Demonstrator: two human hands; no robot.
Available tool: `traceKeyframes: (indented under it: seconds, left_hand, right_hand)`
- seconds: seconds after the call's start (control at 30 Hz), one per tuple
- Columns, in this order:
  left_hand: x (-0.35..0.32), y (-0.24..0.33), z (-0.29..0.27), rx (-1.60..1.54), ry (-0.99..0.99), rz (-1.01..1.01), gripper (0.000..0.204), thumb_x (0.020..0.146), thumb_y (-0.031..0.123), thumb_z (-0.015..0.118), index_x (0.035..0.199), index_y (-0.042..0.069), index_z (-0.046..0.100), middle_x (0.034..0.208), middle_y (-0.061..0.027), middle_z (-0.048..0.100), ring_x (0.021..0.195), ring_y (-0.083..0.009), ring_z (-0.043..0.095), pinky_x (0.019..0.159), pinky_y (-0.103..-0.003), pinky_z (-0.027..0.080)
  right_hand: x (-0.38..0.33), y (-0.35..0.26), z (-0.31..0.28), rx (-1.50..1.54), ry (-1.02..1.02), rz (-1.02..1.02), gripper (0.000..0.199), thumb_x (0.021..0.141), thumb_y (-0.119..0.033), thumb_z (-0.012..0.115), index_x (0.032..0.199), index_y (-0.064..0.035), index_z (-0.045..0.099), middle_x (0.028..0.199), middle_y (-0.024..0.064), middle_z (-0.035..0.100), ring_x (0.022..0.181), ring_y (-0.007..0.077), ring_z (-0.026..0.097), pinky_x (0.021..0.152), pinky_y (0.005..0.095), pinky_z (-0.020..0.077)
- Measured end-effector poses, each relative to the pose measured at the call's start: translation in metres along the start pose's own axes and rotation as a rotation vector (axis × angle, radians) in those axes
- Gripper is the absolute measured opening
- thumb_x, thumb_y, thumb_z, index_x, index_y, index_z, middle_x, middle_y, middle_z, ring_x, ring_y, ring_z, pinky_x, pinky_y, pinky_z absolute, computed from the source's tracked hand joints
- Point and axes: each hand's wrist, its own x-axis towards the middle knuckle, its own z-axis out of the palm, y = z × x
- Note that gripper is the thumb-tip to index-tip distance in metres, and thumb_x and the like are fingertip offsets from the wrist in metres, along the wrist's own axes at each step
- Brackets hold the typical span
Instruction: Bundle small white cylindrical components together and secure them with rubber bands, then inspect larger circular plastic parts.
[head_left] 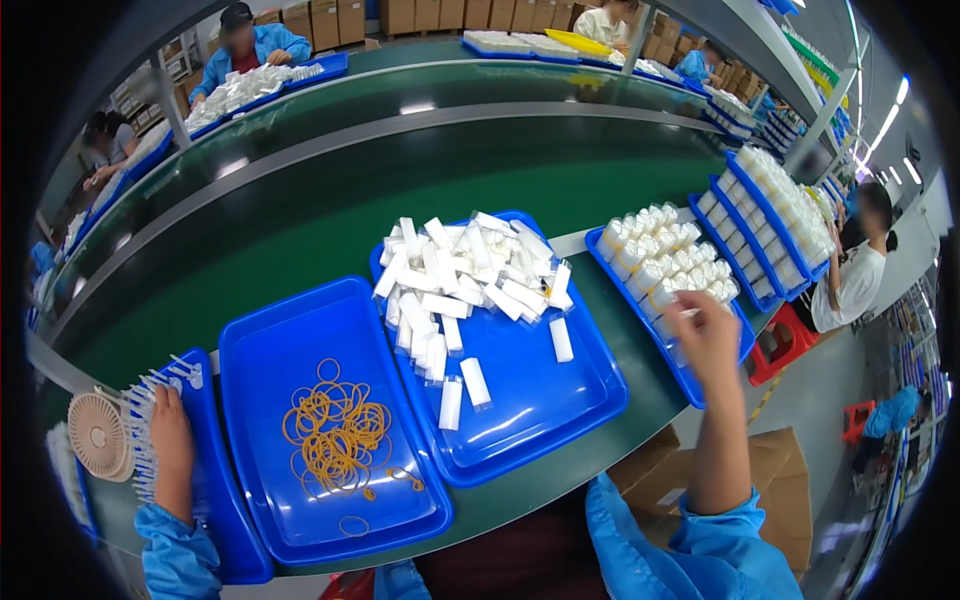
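At the far left, my left hand (172, 437) is closed, fingertips among thin clear-and-white plastic pieces (143, 440) along a blue tray (225, 520). What it grips is hidden. My right hand (707, 335) is over a blue tray (690, 385) of white bundles (665, 250) in clear wrap. Its fingers are curled together and slightly blurred, so anything in them is unclear. Between the hands, tan rubber bands (340, 430) lie loosely in one blue tray (285, 530). Beside it, another blue tray (530, 435) holds a heap of white pieces in clear sleeves (470, 265).
A small beige fan (98, 434) stands beyond my left hand. Stacked blue trays of bundles (750, 235) rise at the right. A green conveyor belt (300, 210) runs behind the trays. An open cardboard box (770, 490) is below my right forearm. Several people work nearby.
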Motion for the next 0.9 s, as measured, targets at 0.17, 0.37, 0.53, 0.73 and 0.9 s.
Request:
traceKeyframes:
  seconds: [0.17,0.37,0.53,0.73,0.9]
  left_hand:
    - [0.004,0.015,-0.052,-0.166,-0.056,0.019,0.024,0.072,-0.008,0.051,0.095,-0.001,0.049,0.101,-0.018,0.048,0.084,-0.036,0.055,0.065,-0.039,0.047]
    - [-0.063,0.086,-0.137,-1.019,-0.058,-0.094,0.016,0.077,-0.007,0.055,0.09,0.0,0.048,0.092,-0.0092,0.047,0.075,-0.0152,0.051,0.063,-0.026,0.043]
    - [-0.12,0.178,-0.159,-1.745,-0.098,-0.084,0.016,0.075,0.004,0.066,0.087,0.002,0.054,0.085,-0.0099,0.056,0.074,-0.0177,0.054,0.068,-0.03,0.046]
    - [-0.116,0.243,-0.135,-1.863,-0.231,0.542,0.04,0.072,0.006,0.07,0.107,0.002,0.05,0.1,-0.0152,0.053,0.088,-0.0254,0.052,0.077,-0.037,0.042]
    - [-0.104,0.254,-0.148,-1.878,-0.193,0.429,0.011,0.077,-0.001,0.063,0.088,0.001,0.062,0.086,-0.0135,0.062,0.071,-0.023,0.058,0.065,-0.032,0.045]
  right_hand:
    - [-0.014,-0.039,0.077,-0.195,-0.264,-0.452,0.024,0.071,-0.015,0.069,0.089,-0.0042,0.057,0.078,0.013,0.063,0.068,0.0292,0.062,0.06,0.0376,0.0497]
    - [-0.038,-0.056,0.091,-0.297,-0.557,-0.44,0.041,0.069,-0.009,0.064,0.105,-0.0074,0.043,0.092,0.0166,0.059,0.077,0.0342,0.061,0.066,0.0434,0.0488]
    - [-0.076,-0.099,0.081,0.493,-0.792,-0.189,0.057,0.076,-0.004,0.061,0.126,-0.0087,0.035,0.092,0.0107,0.054,0.073,0.0181,0.057,0.061,0.0287,0.0461]
    - [-0.116,-0.127,0.092,1.478,-1.114,0.41,0.064,0.084,-0.003,0.059,0.138,-0.0103,0.025,0.093,0.0049,0.052,0.08,0.0103,0.051,0.068,0.023,0.0409]
    - [-0.116,-0.127,0.095,1.571,-1.198,0.51,0.061,0.086,-0.005,0.058,0.138,-0.0063,0.028,0.095,0.0049,0.052,0.084,0.0117,0.052,0.074,0.0259,0.0431]
